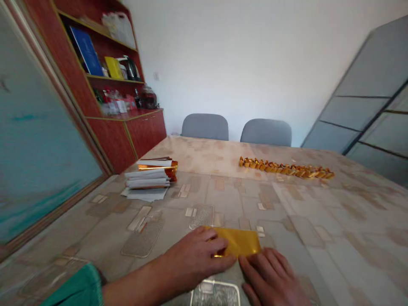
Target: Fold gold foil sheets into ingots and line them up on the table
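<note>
A folded strip of gold foil paper (237,241) lies on the table in front of me. My left hand (204,255) is closed at its left end, with curled fingers over the paper and the thumb along the near edge. At the near right corner, my right hand (270,274) pinches or presses the paper's edge with its fingertips close together. Both hands' fingertips nearly meet at the near edge, and part of the paper is hidden beneath my left fingers.
Back left, a stack of white-backed foil sheets (148,180) rests on the patterned tablecloth (223,195). A row of folded gold pieces (287,168) lies at the back right. Two grey chairs (205,126) stand beyond the table. Red shelves (111,80) hold assorted items.
</note>
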Demonstrator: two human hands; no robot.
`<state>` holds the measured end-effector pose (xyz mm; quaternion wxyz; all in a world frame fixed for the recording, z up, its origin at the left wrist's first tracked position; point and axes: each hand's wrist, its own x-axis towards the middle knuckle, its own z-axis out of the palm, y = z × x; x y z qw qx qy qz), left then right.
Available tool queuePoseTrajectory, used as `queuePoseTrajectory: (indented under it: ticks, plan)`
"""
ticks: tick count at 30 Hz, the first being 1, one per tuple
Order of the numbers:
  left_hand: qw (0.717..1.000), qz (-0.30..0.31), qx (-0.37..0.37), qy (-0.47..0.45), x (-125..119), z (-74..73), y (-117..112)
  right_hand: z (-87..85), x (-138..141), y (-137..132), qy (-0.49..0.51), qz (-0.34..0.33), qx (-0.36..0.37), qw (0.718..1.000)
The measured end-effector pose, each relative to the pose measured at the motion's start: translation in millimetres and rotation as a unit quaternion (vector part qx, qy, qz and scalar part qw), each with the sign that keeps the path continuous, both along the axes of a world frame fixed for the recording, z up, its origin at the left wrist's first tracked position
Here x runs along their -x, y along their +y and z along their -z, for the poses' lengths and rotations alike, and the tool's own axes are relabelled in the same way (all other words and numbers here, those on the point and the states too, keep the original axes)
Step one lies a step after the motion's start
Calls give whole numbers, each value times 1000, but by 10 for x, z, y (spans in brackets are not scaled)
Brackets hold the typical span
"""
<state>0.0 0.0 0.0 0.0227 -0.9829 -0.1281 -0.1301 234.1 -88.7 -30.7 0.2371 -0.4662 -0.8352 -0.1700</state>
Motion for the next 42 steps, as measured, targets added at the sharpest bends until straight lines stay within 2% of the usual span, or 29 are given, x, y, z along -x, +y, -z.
queuePoseTrajectory:
  ticks: [6, 12, 18, 21, 26, 30, 34, 42]
  plan:
    - [999, -9, -8, -33, 45, -5, -37, 6, -28, 9, 5, -9, -5, 1000]
    - [998, -21, 25, -59, 157, 7, -47, -65, -132, -8, -6, -28, -10, 1000]
    - [996, -24, 47, -75, 252, -79, -89, -78, -285, -64, -21, -29, -6, 999]
    - [996, -33, 59, -65, 340, -81, -121, -91, -319, -72, -29, -32, 8, 999]
    - [993, -73, 83, -36, 521, 48, -141, -115, -332, -70, -34, -39, 17, 999]
    - [993, -78, 85, -35, 598, 103, -131, -143, -337, -77, -20, -40, 15, 999]
    - [994, -80, 75, -26, 632, 82, -127, -164, -337, -66, -18, -39, 19, 999]
    - [996, -73, 50, -6, 645, 26, -113, -211, -294, -44, 11, -45, 70, 996]
